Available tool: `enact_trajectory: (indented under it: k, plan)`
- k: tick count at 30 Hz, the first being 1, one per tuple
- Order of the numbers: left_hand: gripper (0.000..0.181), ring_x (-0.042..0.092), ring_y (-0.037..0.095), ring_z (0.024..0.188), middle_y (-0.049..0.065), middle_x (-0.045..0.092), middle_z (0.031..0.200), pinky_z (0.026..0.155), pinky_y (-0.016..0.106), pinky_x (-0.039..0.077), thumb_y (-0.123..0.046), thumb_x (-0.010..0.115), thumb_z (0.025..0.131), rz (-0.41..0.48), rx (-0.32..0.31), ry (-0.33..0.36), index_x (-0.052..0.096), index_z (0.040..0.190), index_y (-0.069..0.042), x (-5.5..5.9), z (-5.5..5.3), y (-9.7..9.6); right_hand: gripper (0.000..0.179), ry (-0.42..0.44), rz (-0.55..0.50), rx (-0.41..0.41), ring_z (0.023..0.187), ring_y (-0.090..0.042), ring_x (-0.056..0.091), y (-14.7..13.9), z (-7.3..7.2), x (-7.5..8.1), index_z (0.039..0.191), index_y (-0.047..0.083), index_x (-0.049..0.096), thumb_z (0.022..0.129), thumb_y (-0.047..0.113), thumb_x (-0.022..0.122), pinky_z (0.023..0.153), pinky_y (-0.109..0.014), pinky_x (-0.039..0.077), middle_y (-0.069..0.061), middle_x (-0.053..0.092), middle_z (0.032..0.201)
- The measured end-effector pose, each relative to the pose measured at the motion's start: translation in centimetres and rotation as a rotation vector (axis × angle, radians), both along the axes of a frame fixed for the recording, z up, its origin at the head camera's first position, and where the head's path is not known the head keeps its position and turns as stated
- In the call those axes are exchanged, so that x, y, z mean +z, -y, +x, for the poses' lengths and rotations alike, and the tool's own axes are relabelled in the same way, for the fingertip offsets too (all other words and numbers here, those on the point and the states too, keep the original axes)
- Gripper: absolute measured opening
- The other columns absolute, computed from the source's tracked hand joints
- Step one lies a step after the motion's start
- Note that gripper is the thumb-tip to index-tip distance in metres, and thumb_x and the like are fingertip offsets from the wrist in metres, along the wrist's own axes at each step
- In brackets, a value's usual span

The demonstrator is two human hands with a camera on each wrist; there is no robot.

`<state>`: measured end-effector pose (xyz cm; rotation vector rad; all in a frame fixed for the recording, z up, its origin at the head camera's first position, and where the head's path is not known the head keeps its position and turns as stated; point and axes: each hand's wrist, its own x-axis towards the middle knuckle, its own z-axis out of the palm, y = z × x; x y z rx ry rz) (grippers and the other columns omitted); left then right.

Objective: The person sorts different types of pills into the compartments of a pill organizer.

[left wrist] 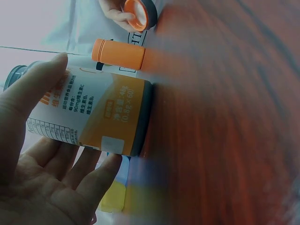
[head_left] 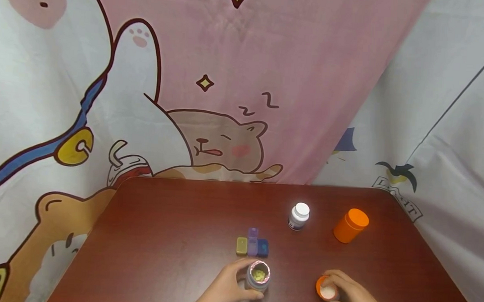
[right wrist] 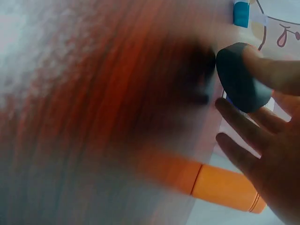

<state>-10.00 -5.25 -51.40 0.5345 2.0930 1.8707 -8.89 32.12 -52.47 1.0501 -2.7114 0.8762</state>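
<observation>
Left hand [head_left: 229, 286] wrapped round open bottle [head_left: 256, 286], yellowish bits [head_left: 258, 275] inside, pill box [head_left: 252, 247] right by it, 12 o'clock. Right hand [head_left: 352, 294] pinching lid [head_left: 327, 291] over at bottle's 3 o'clock; orange jar [head_left: 350, 227], lid's 1 o'clock.

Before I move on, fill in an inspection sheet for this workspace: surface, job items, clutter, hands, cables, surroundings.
Surface: glossy reddish-brown tabletop.
Job items: uncapped bottle with yellowish contents; cap, dark outside, orange inside; pill box, purple lid apparently raised.
Clutter: white bottle and orange bottle, both capped, standing farther back.
Left hand: grips the uncapped bottle.
Right hand: holds the cap.
Cables: nothing seen.
Surroundings: cartoon-printed curtain behind the tabletop.
</observation>
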Motion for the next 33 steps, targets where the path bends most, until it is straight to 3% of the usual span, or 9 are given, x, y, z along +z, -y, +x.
enact_trajectory:
  k: [4,11,15,18,21,24,26,30,33]
  plan:
    - [0.064,0.065,0.019,0.119,0.002,0.066,0.131,0.104,0.029,0.049,-0.012,0.091,0.078,-0.031,-0.003,-0.004,0.064,0.136,-0.011,0.1,0.1,0.0,0.060,0.004,0.053,-0.028,0.101,-0.009,0.059,-0.5,0.2,-0.3,0.119,0.015,0.066,0.067,0.009,0.094,0.090,-0.007,0.039,0.004,0.065,0.116]
    - [0.069,0.061,0.016,0.123,-0.001,0.065,0.134,0.109,0.040,0.045,-0.019,0.091,0.079,-0.174,-0.021,-0.070,0.059,0.140,-0.013,0.2,0.3,0.4,0.074,-0.145,0.146,-0.074,0.096,-0.013,0.062,-0.3,0.4,-0.5,0.122,0.011,0.066,0.055,0.010,0.099,0.080,-0.020,0.051,0.004,0.066,0.112]
    - [0.077,0.058,0.016,0.126,0.001,0.061,0.139,0.109,0.039,0.045,-0.014,0.090,0.079,-0.224,-0.051,-0.093,0.053,0.147,-0.012,0.4,0.2,0.7,0.074,-0.031,0.245,-0.152,0.100,-0.017,0.063,1.3,0.7,0.9,0.127,0.013,0.066,0.061,0.018,0.098,0.082,-0.036,0.057,0.003,0.066,0.118]
    - [0.082,0.059,0.020,0.127,0.006,0.060,0.142,0.108,0.039,0.047,-0.006,0.088,0.079,-0.231,-0.077,-0.104,0.048,0.150,-0.011,0.9,0.0,1.3,0.070,0.149,0.293,-0.211,0.107,-0.019,0.062,3.5,0.9,2.4,0.135,0.016,0.063,0.074,0.030,0.093,0.090,-0.044,0.056,0.004,0.065,0.126]
    - [0.077,0.062,0.028,0.125,0.011,0.062,0.139,0.106,0.042,0.050,0.000,0.085,0.079,-0.234,-0.082,-0.120,0.051,0.148,-0.007,1.5,-0.4,2.2,0.068,0.162,0.253,-0.196,0.112,-0.022,0.063,6.2,1.0,3.1,0.139,0.014,0.061,0.081,0.037,0.088,0.093,-0.047,0.056,0.001,0.066,0.130]
    - [0.063,0.064,0.034,0.121,0.011,0.066,0.133,0.103,0.046,0.051,-0.001,0.081,0.083,-0.250,-0.040,-0.160,0.057,0.142,-0.004,2.0,-1.3,3.2,0.069,0.081,0.172,-0.161,0.113,-0.023,0.065,8.9,1.1,3.2,0.141,0.011,0.060,0.083,0.035,0.087,0.092,-0.045,0.056,-0.001,0.067,0.130]
    - [0.054,0.066,0.034,0.117,0.011,0.067,0.130,0.102,0.050,0.052,-0.004,0.080,0.086,-0.288,0.029,-0.208,0.062,0.137,-0.005,2.4,-2.1,3.6,0.071,0.048,0.118,-0.144,0.115,-0.025,0.065,10.7,1.0,3.2,0.142,0.011,0.059,0.082,0.033,0.089,0.093,-0.045,0.056,-0.003,0.067,0.131]
    - [0.050,0.063,0.037,0.119,0.014,0.067,0.129,0.103,0.058,0.048,-0.008,0.082,0.085,-0.398,0.172,-0.308,0.066,0.132,-0.003,2.5,-4.1,3.6,0.077,0.193,0.033,-0.167,0.122,-0.025,0.062,13.7,0.6,3.5,0.147,0.016,0.053,0.083,0.040,0.087,0.100,-0.048,0.053,-0.002,0.063,0.139]
    - [0.054,0.062,0.037,0.123,0.015,0.066,0.133,0.105,0.058,0.047,-0.013,0.085,0.083,-0.537,0.206,-0.346,0.065,0.132,-0.003,2.1,-5.3,3.1,0.079,0.245,-0.038,-0.160,0.122,-0.024,0.061,15.2,0.2,3.3,0.147,0.014,0.052,0.082,0.042,0.087,0.102,-0.047,0.052,-0.002,0.062,0.139]
